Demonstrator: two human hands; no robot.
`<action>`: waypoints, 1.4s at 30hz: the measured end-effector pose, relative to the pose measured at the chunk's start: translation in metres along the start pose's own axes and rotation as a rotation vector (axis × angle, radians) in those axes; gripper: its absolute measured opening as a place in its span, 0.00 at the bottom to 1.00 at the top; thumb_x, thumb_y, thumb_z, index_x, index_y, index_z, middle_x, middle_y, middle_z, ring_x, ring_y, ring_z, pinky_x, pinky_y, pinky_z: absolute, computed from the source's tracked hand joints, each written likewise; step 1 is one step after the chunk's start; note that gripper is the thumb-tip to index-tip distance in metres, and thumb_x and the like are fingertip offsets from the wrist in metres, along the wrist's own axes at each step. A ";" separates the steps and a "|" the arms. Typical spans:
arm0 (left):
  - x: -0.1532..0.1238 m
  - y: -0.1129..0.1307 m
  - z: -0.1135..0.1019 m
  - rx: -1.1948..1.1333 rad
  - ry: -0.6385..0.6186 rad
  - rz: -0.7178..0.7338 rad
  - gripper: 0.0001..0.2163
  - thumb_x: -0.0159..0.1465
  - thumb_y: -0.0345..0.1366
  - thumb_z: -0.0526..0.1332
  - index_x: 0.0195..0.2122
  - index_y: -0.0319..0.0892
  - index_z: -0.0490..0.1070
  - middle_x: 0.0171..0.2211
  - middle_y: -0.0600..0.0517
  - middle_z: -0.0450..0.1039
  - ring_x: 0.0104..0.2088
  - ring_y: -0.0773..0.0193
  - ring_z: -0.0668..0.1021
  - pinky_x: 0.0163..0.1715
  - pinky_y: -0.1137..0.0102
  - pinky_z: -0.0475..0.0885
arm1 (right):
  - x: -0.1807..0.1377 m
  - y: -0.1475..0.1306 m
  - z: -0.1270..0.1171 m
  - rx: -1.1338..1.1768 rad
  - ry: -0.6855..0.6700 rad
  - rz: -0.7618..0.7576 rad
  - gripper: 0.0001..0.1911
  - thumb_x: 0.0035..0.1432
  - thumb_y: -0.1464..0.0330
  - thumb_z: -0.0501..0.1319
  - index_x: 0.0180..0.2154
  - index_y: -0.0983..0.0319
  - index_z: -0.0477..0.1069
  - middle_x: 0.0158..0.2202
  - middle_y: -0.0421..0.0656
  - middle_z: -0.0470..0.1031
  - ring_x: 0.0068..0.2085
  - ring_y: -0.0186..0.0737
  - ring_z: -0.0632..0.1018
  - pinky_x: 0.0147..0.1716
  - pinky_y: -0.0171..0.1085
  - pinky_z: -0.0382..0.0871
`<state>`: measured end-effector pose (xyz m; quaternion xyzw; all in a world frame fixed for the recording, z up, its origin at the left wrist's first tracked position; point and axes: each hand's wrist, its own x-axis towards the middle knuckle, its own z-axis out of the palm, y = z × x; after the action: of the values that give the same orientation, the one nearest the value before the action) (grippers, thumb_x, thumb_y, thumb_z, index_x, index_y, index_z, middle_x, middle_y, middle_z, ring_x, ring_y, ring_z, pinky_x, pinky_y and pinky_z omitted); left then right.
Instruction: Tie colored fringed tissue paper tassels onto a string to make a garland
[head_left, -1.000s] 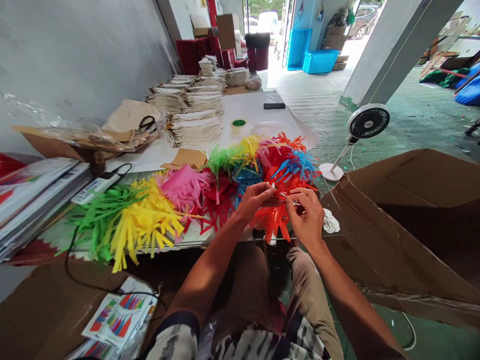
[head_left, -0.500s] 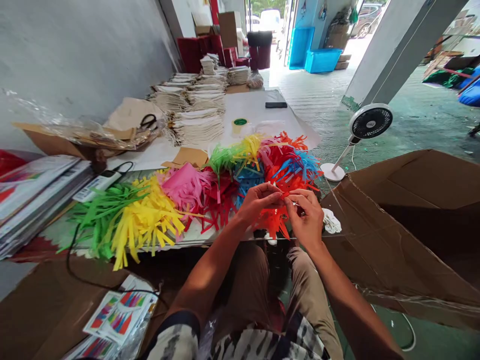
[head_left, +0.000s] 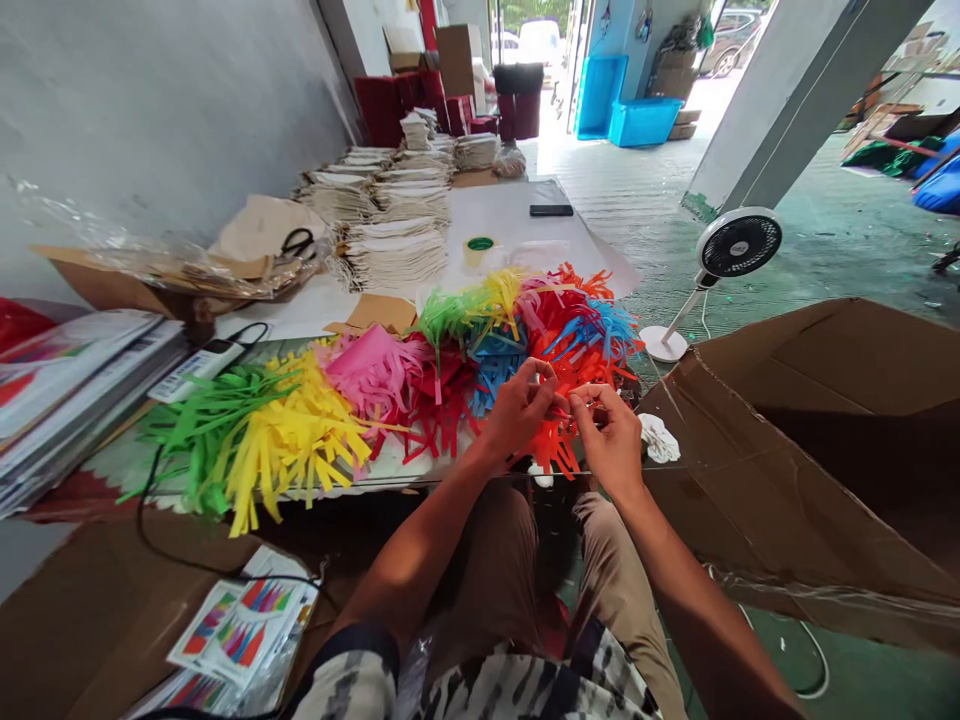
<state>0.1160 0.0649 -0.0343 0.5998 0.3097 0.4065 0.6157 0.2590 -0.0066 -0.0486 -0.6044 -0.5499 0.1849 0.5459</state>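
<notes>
Table [head_left: 416,472] w/ white sheet [head_left: 499,210] over far part, approx center. Lg open cardboard box [head_left: 780,470] on R, next to table. Stacks of off-white flat pcs [head_left: 397,255] on far L half. Fringed-strip row along near edge, L to R: green bunch [head_left: 199,430], yellow bunch [head_left: 289,440], pink bunch [head_left: 375,365], dk red bunch [head_left: 442,400], blue bunch [head_left: 499,350], then orange-red bunch [head_left: 555,445], partly under/betw. hands. Fan [head_left: 740,243], white w/ blk center, on stand behind box.

L hand [head_left: 521,405]: over orange-red bunch, fingers curled, thumb + index slightly apart; can't tell if it has hold of a strip. R hand [head_left: 611,440]: just beside L, thumb + index tips close together; item at tips too small to ID, can't tell if gripped.

White crumpled wad [head_left: 660,440] just R of R hand, nr table edge. Phone [head_left: 551,210], blk, flat on sheet. Scissors [head_left: 298,243], blk handles showing, far L. Tape roll [head_left: 472,258], green inner, nr stacks.
</notes>
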 end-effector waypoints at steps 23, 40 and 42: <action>-0.003 0.000 -0.016 -0.352 -0.055 -0.153 0.19 0.53 0.41 0.79 0.39 0.42 0.72 0.39 0.51 0.83 0.41 0.61 0.86 0.48 0.68 0.79 | 0.004 -0.012 -0.012 0.288 -0.065 0.001 0.17 0.71 0.53 0.56 0.48 0.57 0.75 0.43 0.45 0.76 0.41 0.43 0.76 0.43 0.42 0.72; -0.023 -0.008 0.021 -0.444 0.139 -0.162 0.23 0.42 0.33 0.82 0.36 0.40 0.74 0.36 0.54 0.80 0.38 0.64 0.83 0.46 0.69 0.75 | 0.040 -0.033 0.017 0.664 0.212 -0.084 0.24 0.70 0.45 0.51 0.45 0.56 0.72 0.41 0.43 0.70 0.42 0.40 0.74 0.51 0.42 0.71; -0.022 -0.007 0.016 -0.399 0.176 -0.157 0.21 0.43 0.34 0.82 0.35 0.40 0.75 0.34 0.54 0.80 0.35 0.66 0.82 0.43 0.70 0.75 | 0.039 -0.027 0.016 0.637 0.189 -0.091 0.22 0.71 0.47 0.53 0.45 0.56 0.73 0.42 0.43 0.71 0.43 0.40 0.75 0.49 0.42 0.71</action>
<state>0.1205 0.0386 -0.0419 0.4024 0.3213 0.4615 0.7224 0.2459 0.0294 -0.0164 -0.3928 -0.4379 0.2660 0.7636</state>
